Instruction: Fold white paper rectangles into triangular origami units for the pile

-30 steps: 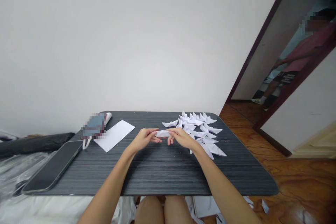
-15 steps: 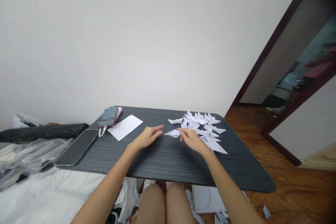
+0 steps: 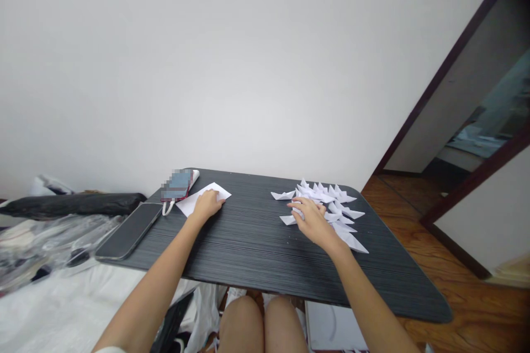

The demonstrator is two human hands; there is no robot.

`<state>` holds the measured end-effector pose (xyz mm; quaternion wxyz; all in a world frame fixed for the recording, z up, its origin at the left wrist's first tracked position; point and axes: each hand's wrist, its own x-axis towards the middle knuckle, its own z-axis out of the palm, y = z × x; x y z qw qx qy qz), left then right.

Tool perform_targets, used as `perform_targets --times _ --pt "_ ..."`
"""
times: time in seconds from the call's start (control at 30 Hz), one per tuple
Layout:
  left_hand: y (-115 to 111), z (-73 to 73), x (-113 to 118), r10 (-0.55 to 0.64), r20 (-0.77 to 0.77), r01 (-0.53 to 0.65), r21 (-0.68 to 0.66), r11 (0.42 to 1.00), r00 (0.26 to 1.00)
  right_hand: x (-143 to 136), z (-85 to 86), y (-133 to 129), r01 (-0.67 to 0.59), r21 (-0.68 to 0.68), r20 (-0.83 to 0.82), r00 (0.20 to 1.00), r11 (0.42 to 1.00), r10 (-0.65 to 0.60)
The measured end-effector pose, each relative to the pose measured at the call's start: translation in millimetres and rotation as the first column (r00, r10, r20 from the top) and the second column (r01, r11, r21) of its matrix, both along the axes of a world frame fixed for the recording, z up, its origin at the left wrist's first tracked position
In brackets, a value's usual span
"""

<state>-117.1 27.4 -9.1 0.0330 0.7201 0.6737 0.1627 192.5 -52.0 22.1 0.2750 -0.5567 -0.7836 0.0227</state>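
Note:
My left hand (image 3: 208,204) rests on a white sheet of paper (image 3: 188,206) at the left of the dark table. Its fingers reach across the sheet toward the right edge, and no grip on it shows. My right hand (image 3: 309,218) is over the near left side of a cluster of folded paper boats (image 3: 318,192), fingers apart. One paper boat (image 3: 287,220) lies just left of its fingertips, partly hidden by the hand. Another paper boat (image 3: 283,196) sits a little farther back.
A phone (image 3: 130,231) lies at the table's left edge. Behind it is a blurred-out device (image 3: 177,185) with a white cable loop (image 3: 167,208). The dark table (image 3: 248,248) stands against a white wall. Plastic-wrapped goods (image 3: 66,237) lie on the left.
My left hand has moved left from mid-table onto the paper sheet. The right hand has drawn back from the nearest boat toward the cluster, fingers spreading. The view has shifted slightly.

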Motion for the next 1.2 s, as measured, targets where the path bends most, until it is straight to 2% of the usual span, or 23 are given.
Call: perform_targets --times 0.1,0.3,0.4,0.5,0.57,0.63,0.7,0.77,0.83,0.9,0.97,1.03,1.1,1.13,1.17,1.2 --pt "2.3 0.1 -2.5 0.044 -0.004 -0.044 0.034 0.998 0.999 -11.1 -3.8 5.6 -0.062 -0.012 -0.011 0.998 0.998 0.062" --pt "5.0 3.7 -9.1 0.014 0.018 -0.015 0.072 0.997 1.000 -23.5 -10.8 14.2 -0.182 -0.062 -0.027 0.983 0.981 0.180" --pt "3.9 9.2 -6.7 0.048 0.011 -0.049 0.093 0.994 0.999 -26.7 -11.7 16.7 -0.209 -0.080 -0.047 0.977 0.975 0.206" --pt "-1.8 26.7 6.1 0.069 0.058 -0.077 0.155 0.985 0.996 -30.3 -10.9 19.6 -0.229 -0.094 -0.089 0.971 0.969 0.221" --pt "-7.2 44.8 19.9 -0.038 0.168 0.001 0.219 0.976 0.985 -33.8 -8.9 22.4 -0.242 -0.106 -0.165 0.961 0.965 0.222" --pt "-11.7 62.7 35.4 -0.171 0.313 0.077 0.293 0.953 0.934 -38.3 -5.2 25.9 -0.268 -0.125 -0.306 0.926 0.955 0.219" --pt "-13.4 74.8 50.2 -0.261 0.449 0.114 0.328 0.938 0.854 -42.7 -0.4 29.3 -0.350 -0.159 -0.496 0.837 0.923 0.232" --pt "-11.7 78.3 63.5 -0.270 0.537 0.081 0.348 0.934 0.799 -46.2 3.8 32.7 -0.475 -0.182 -0.688 0.687 0.861 0.234" --pt "-7.5 74.0 75.2 -0.248 0.573 0.029 0.363 0.931 0.781 -48.6 5.3 36.9 -0.567 -0.185 -0.834 0.523 0.803 0.177" --pt "-2.2 65.2 86.0 -0.251 0.583 0.016 0.378 0.926 0.773 -49.8 3.3 43.0 -0.586 -0.175 -0.912 0.399 0.791 0.094" --pt "3.0 55.3 95.9 -0.258 0.612 0.030 0.357 0.934 0.748 -49.9 -1.4 51.9 -0.535 -0.149 -0.947 0.320 0.832 0.036" --pt "7.3 45.8 104.0 -0.242 0.681 0.064 0.276 0.959 0.691 -47.9 -6.8 62.8 -0.405 -0.094 -0.974 0.225 0.909 -0.001" --pt "10.5 36.8 109.7 -0.203 0.791 0.147 0.143 0.979 0.577 -43.3 -12.0 73.7 -0.294 -0.030 -0.995 0.103 0.955 0.001" --pt "11.7 32.6 111.4 -0.169 0.849 0.202 0.075 0.976 0.500 -40.1 -14.3 78.2 -0.239 0.003 -0.997 0.069 0.971 0.020" --pt "12.6 28.5 112.5 -0.125 0.901 0.263 0.013 0.965 0.415 -36.5 -16.3 81.5 -0.190 0.032 -0.997 0.068 0.981 0.046" --pt "13.3 24.7 113.1 -0.077 0.939 0.303 -0.030 0.953 0.336 -32.7 -17.9 83.4 -0.143 0.056 -0.992 0.106 0.988 0.072"
